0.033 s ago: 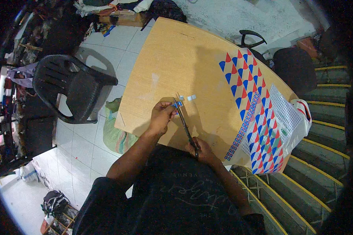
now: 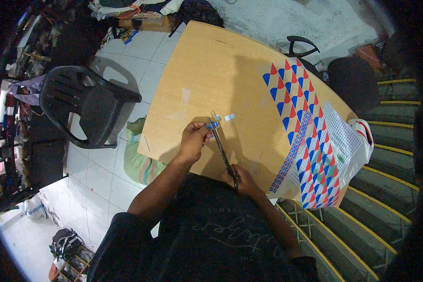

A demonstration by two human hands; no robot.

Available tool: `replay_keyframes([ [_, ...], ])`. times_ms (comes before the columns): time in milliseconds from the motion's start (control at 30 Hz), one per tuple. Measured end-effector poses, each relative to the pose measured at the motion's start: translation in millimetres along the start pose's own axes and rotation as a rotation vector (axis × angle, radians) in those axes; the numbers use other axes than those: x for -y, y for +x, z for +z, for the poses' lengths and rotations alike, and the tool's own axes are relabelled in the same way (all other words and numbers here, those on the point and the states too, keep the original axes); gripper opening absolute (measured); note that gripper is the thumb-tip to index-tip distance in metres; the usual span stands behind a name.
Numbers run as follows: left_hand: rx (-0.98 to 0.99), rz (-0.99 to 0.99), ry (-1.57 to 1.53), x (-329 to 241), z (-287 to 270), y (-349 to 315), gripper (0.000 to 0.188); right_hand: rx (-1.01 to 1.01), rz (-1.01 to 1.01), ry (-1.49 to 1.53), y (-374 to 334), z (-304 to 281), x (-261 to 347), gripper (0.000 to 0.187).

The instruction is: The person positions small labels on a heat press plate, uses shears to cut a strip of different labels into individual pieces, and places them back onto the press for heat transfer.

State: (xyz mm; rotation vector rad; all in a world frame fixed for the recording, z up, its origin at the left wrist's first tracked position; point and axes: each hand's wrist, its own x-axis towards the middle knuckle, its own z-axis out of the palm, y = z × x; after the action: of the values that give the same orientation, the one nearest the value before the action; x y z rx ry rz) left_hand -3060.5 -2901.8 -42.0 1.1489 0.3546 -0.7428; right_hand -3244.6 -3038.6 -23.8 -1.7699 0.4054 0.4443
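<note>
The scissors (image 2: 223, 154) have long, slender, dark blades and are held over the near part of the smooth, wood-grained table (image 2: 207, 70). Flat white pieces (image 2: 229, 117) with rounded corners lie just beside the tips. At right lie a sheet of red-and-blue curved shapes (image 2: 286, 96) and a narrow strip of small blue labels (image 2: 292, 150). The scissors' long axis slants from the person's torso outward and leftward; the tips point away, slightly parted. The right hand (image 2: 243, 181) is closed around the handles, largely hiding the loops. The left hand (image 2: 192, 141) pinches a small blue label (image 2: 215, 125) at the blades; blade contact cannot be determined.
</note>
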Motion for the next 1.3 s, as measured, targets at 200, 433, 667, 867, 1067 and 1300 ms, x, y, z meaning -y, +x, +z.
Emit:
replay_keyframes([
  [200,0.004,-0.022,0.008,0.1,-0.7,0.8,0.018,0.018,0.089,-0.004,-0.7,-2.0,8.9,0.034],
  [433,0.014,0.004,0.08,1.2,-2.6,-0.3,0.011,0.022,0.05,-0.046,0.8,-4.4,9.2,0.033],
  [667,-0.006,0.171,0.31,22.1,-18.8,7.0,0.007,-0.03,-0.071,-0.065,-2.9,-0.4,-21.5,0.03],
  [867,0.058,0.59,0.908,5.1,-9.5,7.1,0.009,-0.157,-0.01,0.0,-15.7,-7.0,-42.0,0.027],
  [1067,0.075,0.911,1.245,-11.4,2.7,28.7,0.017,-0.244,0.004,0.027,-21.4,-13.0,-45.0,0.029],
  [1300,0.206,1.038,1.404,-10.5,51.6,53.0,0.025,-0.278,0.133,-0.062,-22.0,-19.7,-42.6,0.029],
])
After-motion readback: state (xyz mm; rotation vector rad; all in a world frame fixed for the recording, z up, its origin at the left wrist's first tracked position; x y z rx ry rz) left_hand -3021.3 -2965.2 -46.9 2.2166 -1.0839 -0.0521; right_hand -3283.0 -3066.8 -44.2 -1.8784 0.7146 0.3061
